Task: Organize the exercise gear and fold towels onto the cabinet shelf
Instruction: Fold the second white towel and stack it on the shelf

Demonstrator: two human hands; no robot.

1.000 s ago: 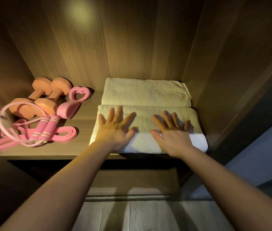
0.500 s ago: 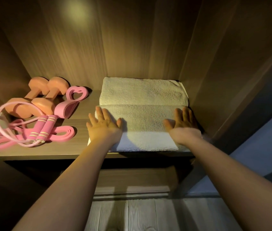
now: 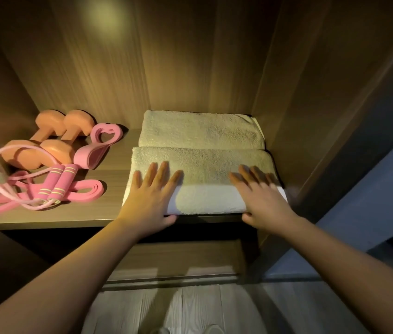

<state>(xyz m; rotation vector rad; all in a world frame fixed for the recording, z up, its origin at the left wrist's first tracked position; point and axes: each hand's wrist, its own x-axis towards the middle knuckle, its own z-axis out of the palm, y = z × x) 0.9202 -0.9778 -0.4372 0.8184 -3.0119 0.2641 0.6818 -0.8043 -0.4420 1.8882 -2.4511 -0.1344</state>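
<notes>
I see the left hand [image 3: 152, 196] lying flat, fingers straight and slightly spread, on the left part of the front towel [image 3: 205, 165]. Its thumb sits at the towel's near edge. The right hand [image 3: 262, 201] is pressed flat the same way on the right part of that towel, fingers extended, thumb also at the near edge. It is blurred, so I cannot make out its fingertips well. Neither hand curls around anything.

The front towel is a folded, pale cream one. It lies along the front lip of the wooden shelf [image 3: 108, 174], on the shelf's right half, with its near edge at the lip. Directly behind it, touching, lies the rear towel [image 3: 202, 131], folded to about the same width and pushed close to the cabinet back wall [image 3: 166, 68].

To the left of the left hand, apart from both towels, the exercise gear is grouped. A pink resistance band [image 3: 87, 191] lies nearest. A jump rope [image 3: 58, 182] with pink handles rests on top of it, its cord looping out toward the left. Behind these sits a pink heart-shaped loop [image 3: 99, 145], and beside that lie two orange dumbbells [image 3: 46, 121], side by side.

Below the shelf I see pale wood floor [image 3: 190, 307].
</notes>
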